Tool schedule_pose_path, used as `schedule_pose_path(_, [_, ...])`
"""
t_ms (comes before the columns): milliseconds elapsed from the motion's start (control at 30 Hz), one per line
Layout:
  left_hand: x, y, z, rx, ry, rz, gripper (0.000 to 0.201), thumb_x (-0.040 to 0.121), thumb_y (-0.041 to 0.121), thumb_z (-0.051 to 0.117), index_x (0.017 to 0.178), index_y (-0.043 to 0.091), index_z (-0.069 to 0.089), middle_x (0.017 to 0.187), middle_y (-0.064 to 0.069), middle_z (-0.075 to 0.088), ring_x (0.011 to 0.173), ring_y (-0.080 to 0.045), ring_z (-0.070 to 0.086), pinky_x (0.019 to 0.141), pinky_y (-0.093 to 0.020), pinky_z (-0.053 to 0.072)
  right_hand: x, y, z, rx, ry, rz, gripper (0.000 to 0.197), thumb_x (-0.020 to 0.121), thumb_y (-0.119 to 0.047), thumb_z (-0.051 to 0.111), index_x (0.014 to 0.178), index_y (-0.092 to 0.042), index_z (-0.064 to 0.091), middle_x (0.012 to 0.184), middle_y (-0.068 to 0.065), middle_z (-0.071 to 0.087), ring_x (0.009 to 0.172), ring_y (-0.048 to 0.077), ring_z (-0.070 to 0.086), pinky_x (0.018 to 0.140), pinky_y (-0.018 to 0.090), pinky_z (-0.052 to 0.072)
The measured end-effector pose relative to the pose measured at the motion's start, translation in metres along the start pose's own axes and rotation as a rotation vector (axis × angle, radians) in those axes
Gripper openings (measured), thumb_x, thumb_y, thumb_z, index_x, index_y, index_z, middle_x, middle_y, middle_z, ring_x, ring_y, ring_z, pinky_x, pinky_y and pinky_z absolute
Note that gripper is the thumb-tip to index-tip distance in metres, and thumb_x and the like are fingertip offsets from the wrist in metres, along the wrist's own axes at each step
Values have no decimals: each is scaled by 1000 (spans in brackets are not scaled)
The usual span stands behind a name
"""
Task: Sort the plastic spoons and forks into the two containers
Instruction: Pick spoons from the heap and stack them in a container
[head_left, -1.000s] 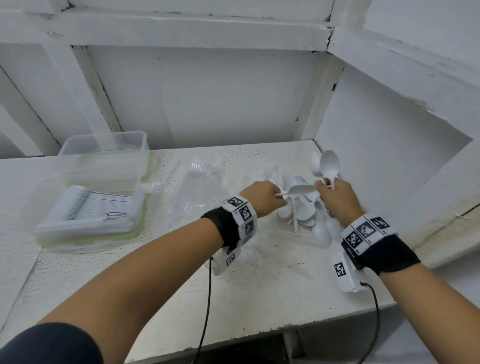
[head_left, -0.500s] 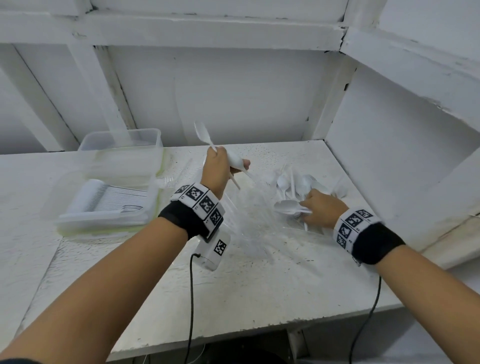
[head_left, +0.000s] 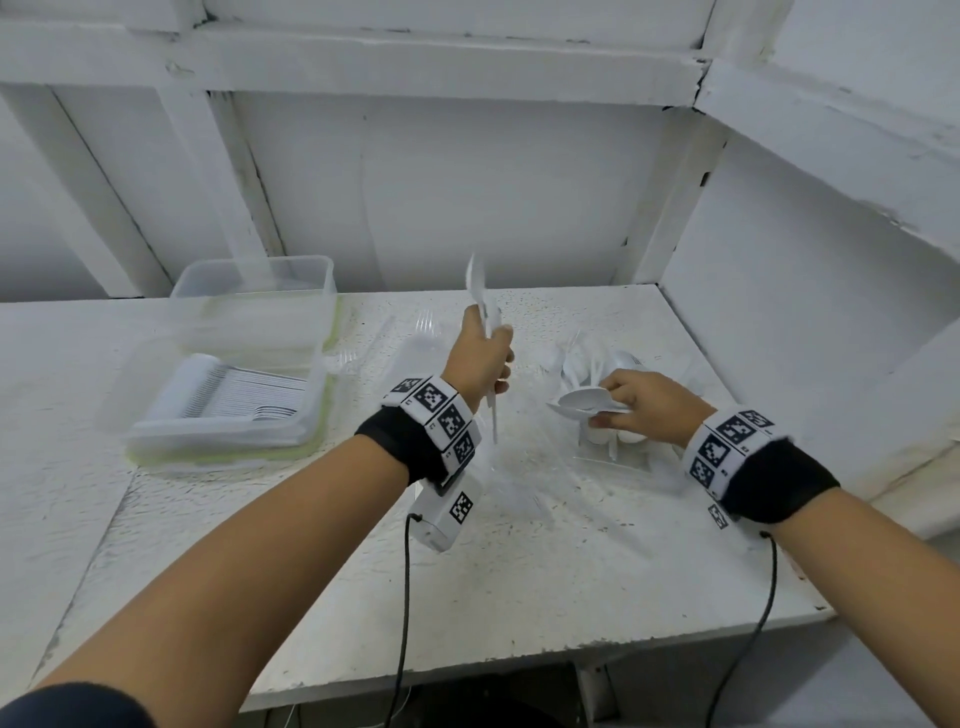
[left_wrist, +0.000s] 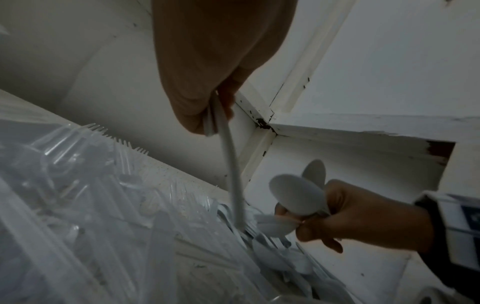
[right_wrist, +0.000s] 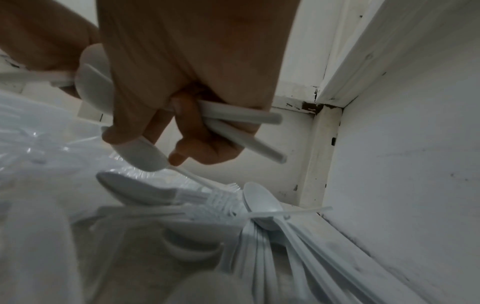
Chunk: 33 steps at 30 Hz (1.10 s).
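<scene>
My left hand (head_left: 480, 358) grips a white plastic spoon (head_left: 477, 283) upright above the middle of the table, bowl up, handle (left_wrist: 232, 164) hanging below the fist. My right hand (head_left: 631, 402) holds a small bundle of white spoons (head_left: 582, 400) just over the loose spoon pile (right_wrist: 272, 236) by the right wall; their handles (right_wrist: 241, 117) stick out of my fist. Clear plastic forks (left_wrist: 85, 174) lie heaped in the table's middle. A clear container (head_left: 145, 434) at the left holds a neat row of spoons (head_left: 234, 389); a second clear container (head_left: 254, 283) stands behind it.
The white table (head_left: 519, 571) sits in a corner, with a wall (head_left: 810, 322) close on the right and framed panels behind. Cables hang from both wrist cameras over the front edge.
My left hand took a spoon from the right pile and carried it left and upward. My right hand dropped from a raised position onto the pile and now holds spoons there.
</scene>
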<state>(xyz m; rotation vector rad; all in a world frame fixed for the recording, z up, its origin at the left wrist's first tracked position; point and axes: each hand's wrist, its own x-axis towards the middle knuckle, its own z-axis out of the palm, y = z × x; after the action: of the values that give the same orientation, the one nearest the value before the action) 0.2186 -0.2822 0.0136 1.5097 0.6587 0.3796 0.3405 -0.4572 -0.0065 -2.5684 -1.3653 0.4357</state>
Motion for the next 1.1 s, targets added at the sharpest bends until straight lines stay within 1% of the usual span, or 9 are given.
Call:
schedule_pose_path(133, [-2, -4, 10, 186, -77, 49, 21, 98, 32, 40, 115, 20, 41, 69, -1, 42, 52, -11, 36, 44, -21, 34, -6, -6, -11, 128, -15, -8, 33, 87, -30, 63, 97, 1, 68, 110, 4, 59, 87, 21, 55, 62, 17, 36])
schedule_pose_path(267, [2, -13, 20, 346, -98, 61, 19, 94, 24, 46, 83, 9, 45, 63, -1, 36, 52, -13, 31, 48, -24, 27, -8, -14, -12, 268, 31, 72, 30, 82, -25, 70, 64, -11, 50, 72, 1, 51, 64, 17, 49, 53, 23, 39])
schedule_pose_path(400, [7, -23, 22, 344, -67, 31, 17, 92, 17, 45, 77, 9, 43, 62, -1, 36, 53, -14, 31, 50, -26, 26, -7, -16, -5, 404, -22, 139, 39, 81, -24, 72, 58, -15, 42, 66, 4, 48, 59, 12, 47, 50, 24, 44])
schedule_pose_path(500, [9, -26, 19, 335, -58, 19, 12, 91, 15, 46, 82, 7, 47, 60, -2, 35, 52, -15, 31, 50, -27, 25, -7, -15, -5, 407, 20, 132, 30, 87, -26, 63, 65, -11, 52, 65, 3, 48, 56, 14, 49, 48, 22, 48])
schedule_pose_path(600, [5, -26, 19, 409, -92, 85, 17, 90, 16, 51, 77, 7, 48, 58, -1, 36, 51, -13, 32, 50, -26, 26, -6, -14, -16, 599, 319, 165, 19, 94, -24, 53, 83, -9, 58, 67, -1, 48, 55, 13, 48, 42, 15, 46])
schedule_pose_path(733, [-6, -27, 28, 683, -368, 156, 13, 91, 21, 56, 84, 11, 61, 67, 3, 51, 53, -6, 41, 44, -11, 34, 2, -9, -38, 697, 711, 234, 15, 99, -25, 39, 98, -13, 49, 70, -5, 46, 64, 17, 45, 52, 27, 44])
schedule_pose_path(833, [-10, -33, 37, 917, -585, 116, 28, 86, 25, 65, 110, 10, 65, 92, -2, 60, 65, -8, 49, 57, -16, 38, 5, -8, -47, 556, 733, 217, 24, 100, -26, 34, 111, -9, 48, 68, -6, 46, 58, 10, 43, 55, 23, 34])
schedule_pose_path(933, [-11, -41, 40, 1098, -623, 161, 31, 84, 23, 66, 111, 8, 63, 108, -8, 63, 83, -15, 49, 71, -23, 36, 5, -10, -48, 431, 685, 183, 24, 99, -18, 36, 115, -3, 46, 67, -1, 47, 57, 14, 44, 56, 26, 33])
schedule_pose_path(1100, [-11, -38, 37, 1121, -588, 254, 25, 92, 21, 54, 103, 1, 64, 97, -13, 65, 77, -18, 49, 56, -22, 33, 2, -20, -46, 393, 646, 117, 20, 96, -12, 42, 110, -3, 52, 84, 8, 55, 77, 24, 51, 68, 28, 36])
